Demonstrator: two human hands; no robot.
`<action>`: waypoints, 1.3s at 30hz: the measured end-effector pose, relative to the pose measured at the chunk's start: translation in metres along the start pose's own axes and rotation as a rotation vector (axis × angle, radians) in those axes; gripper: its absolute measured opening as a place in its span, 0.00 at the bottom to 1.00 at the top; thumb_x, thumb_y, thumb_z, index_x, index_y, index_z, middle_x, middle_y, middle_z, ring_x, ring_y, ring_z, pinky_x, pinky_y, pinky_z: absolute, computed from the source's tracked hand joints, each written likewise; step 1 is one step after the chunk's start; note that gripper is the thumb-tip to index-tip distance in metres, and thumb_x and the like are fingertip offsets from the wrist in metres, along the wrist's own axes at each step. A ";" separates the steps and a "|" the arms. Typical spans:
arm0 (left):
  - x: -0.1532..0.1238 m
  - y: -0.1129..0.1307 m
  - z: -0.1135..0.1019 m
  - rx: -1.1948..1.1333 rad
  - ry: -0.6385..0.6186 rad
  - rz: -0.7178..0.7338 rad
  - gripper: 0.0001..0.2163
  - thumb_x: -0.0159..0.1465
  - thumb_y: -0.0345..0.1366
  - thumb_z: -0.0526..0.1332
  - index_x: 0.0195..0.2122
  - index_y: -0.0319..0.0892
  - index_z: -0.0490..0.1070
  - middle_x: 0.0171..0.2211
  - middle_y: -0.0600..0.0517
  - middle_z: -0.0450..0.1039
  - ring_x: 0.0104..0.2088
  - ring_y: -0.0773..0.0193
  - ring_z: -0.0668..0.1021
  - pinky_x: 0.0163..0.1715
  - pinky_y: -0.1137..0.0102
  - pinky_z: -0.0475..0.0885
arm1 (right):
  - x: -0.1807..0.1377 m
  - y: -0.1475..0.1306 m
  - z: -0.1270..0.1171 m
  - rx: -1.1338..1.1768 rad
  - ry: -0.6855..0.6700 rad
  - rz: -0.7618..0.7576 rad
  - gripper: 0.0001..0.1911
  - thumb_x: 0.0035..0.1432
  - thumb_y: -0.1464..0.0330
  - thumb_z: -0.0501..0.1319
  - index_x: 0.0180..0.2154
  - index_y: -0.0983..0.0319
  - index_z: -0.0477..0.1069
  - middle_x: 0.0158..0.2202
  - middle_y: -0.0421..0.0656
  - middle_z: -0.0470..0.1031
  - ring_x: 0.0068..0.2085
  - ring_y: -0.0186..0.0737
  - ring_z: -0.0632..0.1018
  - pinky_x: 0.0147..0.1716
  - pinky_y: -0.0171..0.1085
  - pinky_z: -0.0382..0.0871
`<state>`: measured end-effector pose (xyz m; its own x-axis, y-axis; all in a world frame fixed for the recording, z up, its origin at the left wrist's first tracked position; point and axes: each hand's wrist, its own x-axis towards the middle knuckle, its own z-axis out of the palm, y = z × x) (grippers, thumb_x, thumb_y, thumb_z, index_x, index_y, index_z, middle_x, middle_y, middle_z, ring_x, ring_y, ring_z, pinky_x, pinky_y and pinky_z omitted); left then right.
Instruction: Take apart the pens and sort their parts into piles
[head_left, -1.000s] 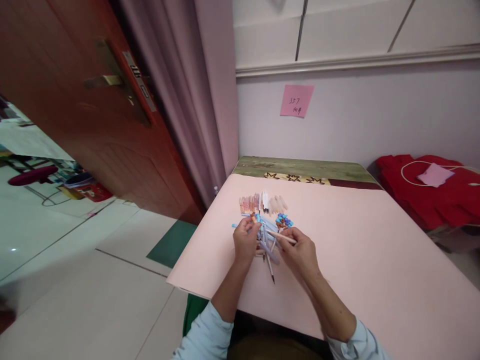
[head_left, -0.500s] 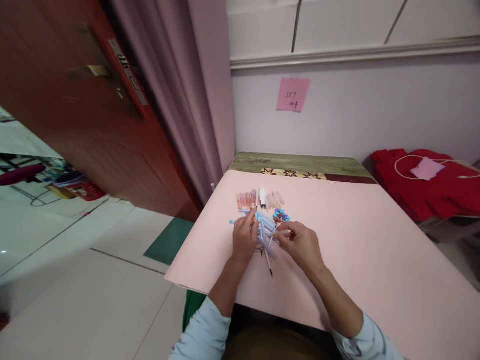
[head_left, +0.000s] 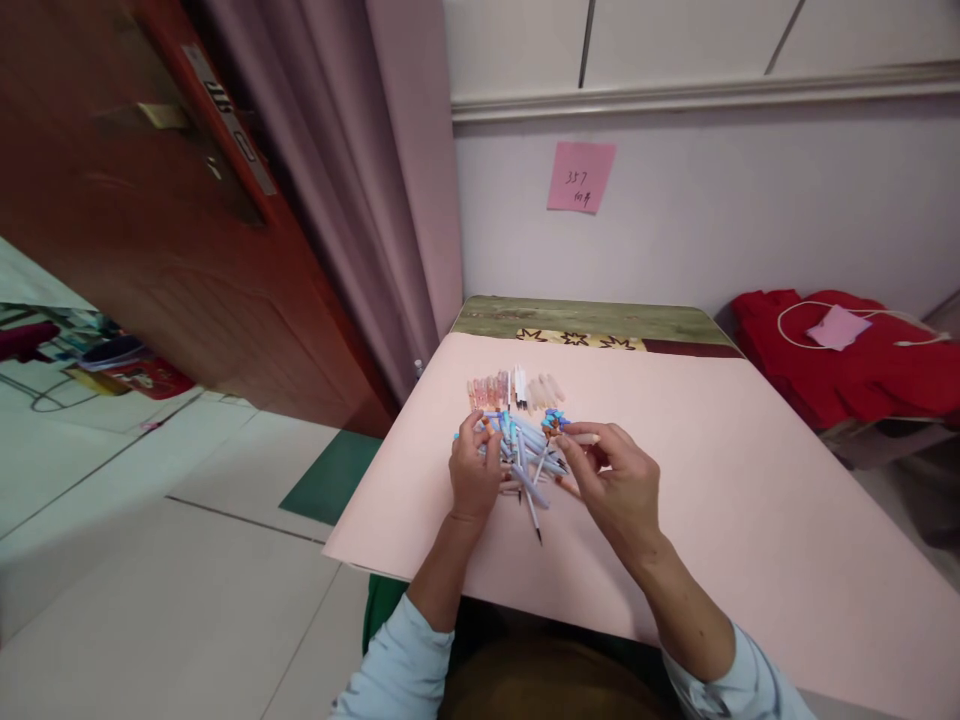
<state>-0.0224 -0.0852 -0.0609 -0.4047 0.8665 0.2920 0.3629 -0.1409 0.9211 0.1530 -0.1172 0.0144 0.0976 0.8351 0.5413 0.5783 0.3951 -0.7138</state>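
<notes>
My left hand [head_left: 475,468] is at the left side of a loose pile of pale blue and white pens [head_left: 532,440]. A small orange-brown cap [head_left: 489,427] is pinched between its thumb and fingers. My right hand [head_left: 619,485], to the right of the pile, holds a pale pen barrel [head_left: 585,438] between thumb and fingertips. Just behind those fingertips lies a heap of blue and brown caps [head_left: 553,417], partly hidden. One white pen [head_left: 534,515] with a dark tip sticks out of the pile towards me.
Behind the pile lie pink barrels [head_left: 487,388], white dark-tipped pieces [head_left: 520,385] and pale barrels [head_left: 545,391] in rows. All rest on a pink-covered table [head_left: 720,480]. A red cloth [head_left: 780,360] is at the right, a purple curtain [head_left: 405,180] and wooden door [head_left: 202,270] at the left.
My hands have drawn apart slightly. A small orange-brown cap now shows in my left fingers, and a pale barrel is raised in my right. The view has shifted a little.
</notes>
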 end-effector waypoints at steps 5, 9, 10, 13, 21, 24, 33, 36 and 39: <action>-0.004 0.004 -0.005 -0.201 0.000 -0.190 0.21 0.57 0.41 0.64 0.52 0.46 0.68 0.28 0.55 0.76 0.22 0.63 0.77 0.21 0.71 0.71 | -0.003 0.005 0.005 0.065 0.010 0.000 0.14 0.64 0.60 0.57 0.45 0.59 0.75 0.41 0.47 0.78 0.33 0.37 0.76 0.34 0.36 0.72; -0.004 -0.004 -0.003 -0.039 -0.028 -0.072 0.18 0.58 0.40 0.63 0.49 0.45 0.69 0.26 0.54 0.75 0.25 0.61 0.78 0.27 0.68 0.72 | -0.014 0.032 0.035 -0.075 -0.224 -0.034 0.15 0.64 0.64 0.55 0.48 0.55 0.75 0.45 0.44 0.78 0.42 0.41 0.78 0.42 0.38 0.72; -0.003 -0.007 -0.003 0.029 -0.033 -0.016 0.17 0.59 0.40 0.63 0.49 0.45 0.70 0.26 0.53 0.75 0.27 0.60 0.78 0.30 0.67 0.72 | -0.016 0.038 0.043 -0.128 -0.266 -0.068 0.16 0.64 0.66 0.54 0.50 0.55 0.74 0.46 0.44 0.78 0.46 0.42 0.77 0.45 0.40 0.71; -0.002 -0.015 -0.002 0.222 -0.034 0.143 0.15 0.60 0.40 0.63 0.47 0.43 0.71 0.26 0.52 0.76 0.32 0.58 0.79 0.42 0.62 0.70 | -0.021 0.048 0.058 -0.230 -0.356 -0.169 0.20 0.63 0.67 0.55 0.56 0.56 0.69 0.49 0.46 0.77 0.52 0.46 0.74 0.51 0.44 0.67; 0.002 -0.023 -0.008 0.226 0.049 0.126 0.11 0.66 0.37 0.53 0.42 0.43 0.73 0.28 0.50 0.77 0.33 0.59 0.78 0.41 0.64 0.69 | -0.029 0.060 0.007 -0.452 -0.295 -0.003 0.15 0.63 0.61 0.56 0.47 0.56 0.75 0.45 0.45 0.78 0.43 0.45 0.77 0.41 0.41 0.67; 0.003 -0.021 -0.009 0.053 0.073 -0.019 0.12 0.66 0.39 0.52 0.43 0.43 0.73 0.27 0.52 0.76 0.27 0.63 0.77 0.31 0.68 0.70 | -0.045 0.068 -0.018 -0.591 -0.395 0.080 0.14 0.62 0.58 0.56 0.43 0.55 0.77 0.41 0.44 0.78 0.38 0.45 0.77 0.32 0.39 0.65; 0.006 -0.008 -0.018 -0.156 0.161 -0.169 0.14 0.62 0.42 0.56 0.43 0.40 0.72 0.28 0.51 0.76 0.22 0.68 0.73 0.21 0.74 0.66 | -0.060 0.071 -0.047 -0.374 -0.362 0.294 0.14 0.60 0.55 0.56 0.35 0.57 0.74 0.32 0.44 0.78 0.32 0.44 0.77 0.29 0.39 0.65; 0.002 0.006 -0.015 -0.310 0.043 -0.272 0.16 0.59 0.43 0.60 0.45 0.42 0.71 0.33 0.50 0.77 0.21 0.69 0.73 0.19 0.75 0.65 | -0.046 0.058 -0.042 0.092 -0.354 0.472 0.19 0.58 0.51 0.57 0.36 0.59 0.70 0.30 0.44 0.77 0.29 0.41 0.76 0.30 0.38 0.68; -0.007 0.025 -0.006 -0.488 -0.198 -0.388 0.17 0.56 0.44 0.64 0.45 0.41 0.73 0.38 0.47 0.78 0.25 0.67 0.76 0.21 0.74 0.68 | -0.033 0.037 -0.017 0.574 -0.426 0.619 0.21 0.54 0.49 0.61 0.36 0.60 0.68 0.30 0.42 0.76 0.25 0.34 0.72 0.28 0.35 0.68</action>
<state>-0.0150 -0.0978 -0.0384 -0.2505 0.9634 -0.0955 -0.2200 0.0395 0.9747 0.1853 -0.1365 -0.0219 -0.1156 0.9842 -0.1341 0.0243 -0.1322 -0.9909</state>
